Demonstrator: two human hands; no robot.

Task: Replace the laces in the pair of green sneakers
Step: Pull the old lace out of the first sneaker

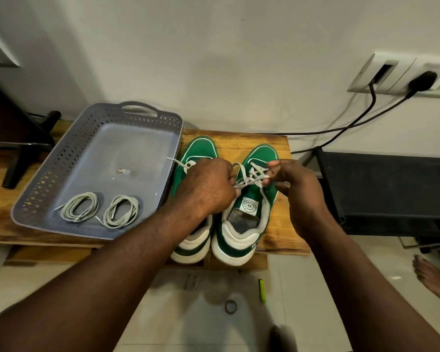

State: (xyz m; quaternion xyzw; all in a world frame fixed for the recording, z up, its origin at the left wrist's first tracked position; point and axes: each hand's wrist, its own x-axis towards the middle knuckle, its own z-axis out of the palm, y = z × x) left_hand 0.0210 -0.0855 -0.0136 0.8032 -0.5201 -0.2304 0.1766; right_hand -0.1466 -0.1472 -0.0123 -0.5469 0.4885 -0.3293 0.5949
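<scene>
Two green sneakers with white soles stand side by side on a low wooden table (285, 232), toes toward the wall. Over the right sneaker (248, 199) both hands work its white lace (254, 176). My left hand (208, 186) pinches the lace near the knot at the tongue. My right hand (292, 181) pinches another strand of the same lace and holds it taut. The left sneaker (196, 153) is partly hidden under my left hand and arm; its lace end pokes out to the left. Two coiled grey laces (80, 207) (121, 210) lie in a grey tray (48, 174).
The perforated tray sits on the table left of the shoes. A black rack (386, 189) stands to the right, cables run to wall sockets (401, 72). On the floor lie a green lighter (262, 289) and a small ring (230, 306). A bare foot (434, 278) is at far right.
</scene>
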